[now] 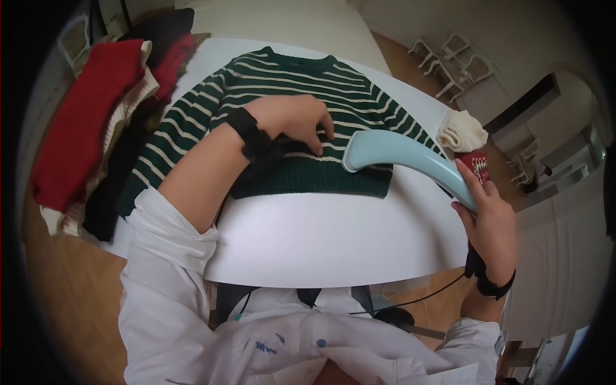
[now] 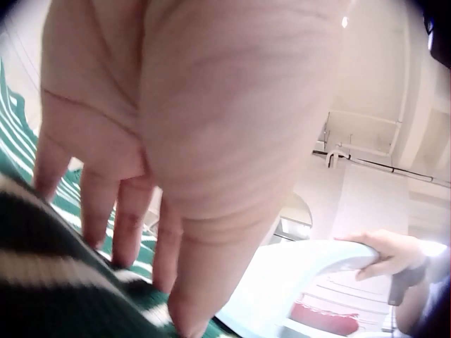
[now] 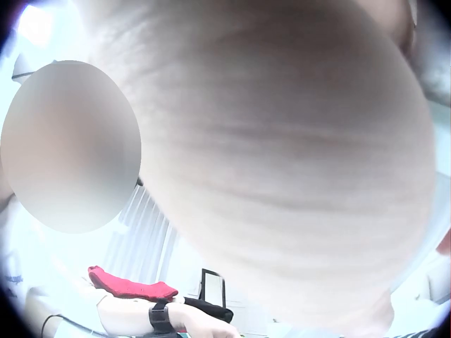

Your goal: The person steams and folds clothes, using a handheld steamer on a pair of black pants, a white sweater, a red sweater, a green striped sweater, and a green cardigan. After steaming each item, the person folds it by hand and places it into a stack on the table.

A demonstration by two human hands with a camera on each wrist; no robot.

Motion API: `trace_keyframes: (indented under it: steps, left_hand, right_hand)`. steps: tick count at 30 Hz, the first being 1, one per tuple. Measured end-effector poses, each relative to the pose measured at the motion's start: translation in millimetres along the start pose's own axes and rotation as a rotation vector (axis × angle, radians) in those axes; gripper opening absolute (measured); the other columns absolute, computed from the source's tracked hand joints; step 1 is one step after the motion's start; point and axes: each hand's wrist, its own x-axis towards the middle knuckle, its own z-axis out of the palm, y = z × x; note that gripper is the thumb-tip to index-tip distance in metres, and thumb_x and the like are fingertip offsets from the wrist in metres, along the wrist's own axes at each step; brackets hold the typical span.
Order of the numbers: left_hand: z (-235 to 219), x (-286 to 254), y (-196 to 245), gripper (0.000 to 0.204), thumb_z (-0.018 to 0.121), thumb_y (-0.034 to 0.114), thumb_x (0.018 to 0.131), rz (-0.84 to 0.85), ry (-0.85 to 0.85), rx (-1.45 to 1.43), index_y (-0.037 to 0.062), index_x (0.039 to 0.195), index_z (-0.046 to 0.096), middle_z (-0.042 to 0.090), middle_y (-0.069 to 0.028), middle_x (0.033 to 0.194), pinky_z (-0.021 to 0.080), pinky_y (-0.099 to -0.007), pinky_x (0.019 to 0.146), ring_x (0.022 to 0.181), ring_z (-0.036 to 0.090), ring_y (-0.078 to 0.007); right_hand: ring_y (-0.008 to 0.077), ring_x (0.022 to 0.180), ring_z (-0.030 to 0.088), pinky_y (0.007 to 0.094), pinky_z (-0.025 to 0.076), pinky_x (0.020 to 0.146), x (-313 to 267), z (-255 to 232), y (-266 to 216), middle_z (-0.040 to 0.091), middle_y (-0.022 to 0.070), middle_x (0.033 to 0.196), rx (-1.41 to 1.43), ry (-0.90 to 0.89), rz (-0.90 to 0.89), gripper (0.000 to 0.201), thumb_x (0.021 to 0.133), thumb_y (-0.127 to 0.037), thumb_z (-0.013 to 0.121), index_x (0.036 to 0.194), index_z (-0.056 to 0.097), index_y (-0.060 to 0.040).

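Observation:
A dark green sweater (image 1: 308, 184) with cream stripes lies spread flat on the white table, its sleeves out to both sides. My left hand (image 1: 295, 117) is over the middle of its front, fingers pointing down. In the left wrist view, fairly straight fingers (image 2: 130, 218) and the thumb meet the striped knit. My right hand (image 1: 493, 224) grips the handle end of a light-blue curved handheld device (image 1: 410, 151). The device's wide flat head sits at the sweater's lower right front, its face turned toward the left hand. The right wrist view is mostly filled by my own hand.
Folded red knitwear (image 1: 90, 122), cream and black garments are piled along the table's left side. A rolled cream knit (image 1: 462, 131) and a red patterned knit (image 1: 476, 165) lie at the right edge. Bare white tabletop (image 1: 333, 237) shows in front of the sweater. White chairs (image 1: 452, 61) stand beyond.

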Motion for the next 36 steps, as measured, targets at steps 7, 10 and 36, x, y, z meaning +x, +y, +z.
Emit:
trace_keyframes:
  steps: [7,10,36]
  left_hand:
    - [17,-6,22,0.03,0.086,0.02,0.077,0.042,0.101,0.246,0.012,0.106,0.082,0.072,-0.018,0.085,0.056,-0.0435,0.079,0.085,0.071,-0.0365]
    - [14,-5,24,0.038,0.088,0.022,0.075,0.047,0.078,0.346,0.0189,0.112,0.082,0.073,-0.0145,0.087,0.056,-0.0431,0.079,0.085,0.07,-0.0351]
    - [-3,-3,2,0.035,0.085,0.027,0.08,-0.082,-0.052,0.092,0.0171,0.113,0.082,0.08,-0.0088,0.107,0.055,-0.0353,0.089,0.097,0.073,-0.0271]
  right_hand:
    - [0.0354,0.075,0.07,0.0449,0.057,0.068,79,46,-25,0.067,0.0162,0.085,0.02,0.01,-0.024,0.067,0.089,-0.02,0.077,0.151,0.052,-0.028]
    - [0.0352,0.074,0.07,0.0447,0.057,0.067,120,75,-37,0.067,0.0149,0.08,0.044,0.102,-0.095,0.069,0.089,-0.014,0.075,0.153,0.05,-0.0252]
    - [0.0378,0.081,0.069,0.0467,0.056,0.075,26,50,25,0.067,0.0182,0.093,0.062,-0.059,0.022,0.094,0.079,0.009,0.074,0.156,0.046,-0.0351]
